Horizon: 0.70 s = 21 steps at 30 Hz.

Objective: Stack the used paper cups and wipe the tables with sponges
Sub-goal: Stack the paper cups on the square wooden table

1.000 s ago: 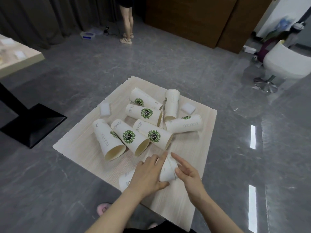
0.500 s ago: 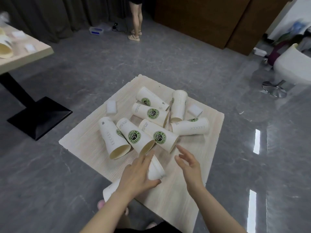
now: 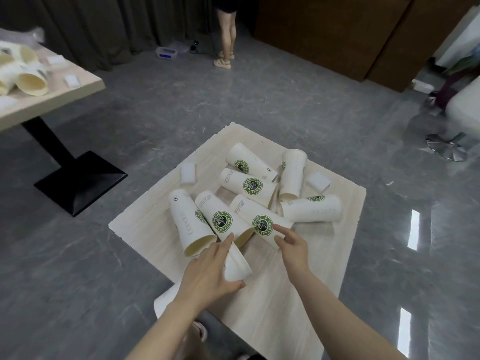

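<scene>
Paper cup stack (image 3: 235,266) in left hand (image 3: 207,271) overhangs table (image 3: 145,229) near edge.

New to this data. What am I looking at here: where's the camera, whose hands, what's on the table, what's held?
There is no robot. A person wears one wide-angle camera on the head, looking forward and down, so both arms enter from the bottom. The left hand grips a cup stack that runs back under the forearm. The right hand is open, holding nothing, reaching toward a lying cup. On the wooden table lie six more loose paper cups on their sides and two white sponges, untouched. A second table at far left holds more cups and sponges.
</scene>
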### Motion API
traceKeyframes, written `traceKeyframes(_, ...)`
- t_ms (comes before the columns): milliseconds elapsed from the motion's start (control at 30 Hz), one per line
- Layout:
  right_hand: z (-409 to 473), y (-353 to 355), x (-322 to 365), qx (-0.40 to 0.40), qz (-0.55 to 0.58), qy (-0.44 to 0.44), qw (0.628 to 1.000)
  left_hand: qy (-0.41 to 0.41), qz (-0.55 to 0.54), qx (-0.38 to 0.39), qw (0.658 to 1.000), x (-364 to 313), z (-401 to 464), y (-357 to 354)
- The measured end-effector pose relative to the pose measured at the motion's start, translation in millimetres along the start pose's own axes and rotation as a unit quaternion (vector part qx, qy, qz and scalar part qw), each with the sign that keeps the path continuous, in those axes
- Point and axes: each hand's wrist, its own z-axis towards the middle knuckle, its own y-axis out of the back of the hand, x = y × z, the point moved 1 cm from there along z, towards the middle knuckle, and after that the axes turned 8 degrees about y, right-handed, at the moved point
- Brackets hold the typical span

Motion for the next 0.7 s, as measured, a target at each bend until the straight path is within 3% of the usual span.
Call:
traceKeyframes(233,-19,26,0,-0.063,0.084,-0.014,0.994,-0.011,0.001,0.001,1.000,0,4,1)
traceKeyframes(500,-50,79,7,-0.120,0.143,0.058,0.981,-0.055,-0.020,-0.013,0.998,-22,-2,-2)
traceKeyframes(700,-55,117,17,-0.085,0.166,0.128,0.974,-0.059,0.005,-0.017,0.998,-33,-5,-17)
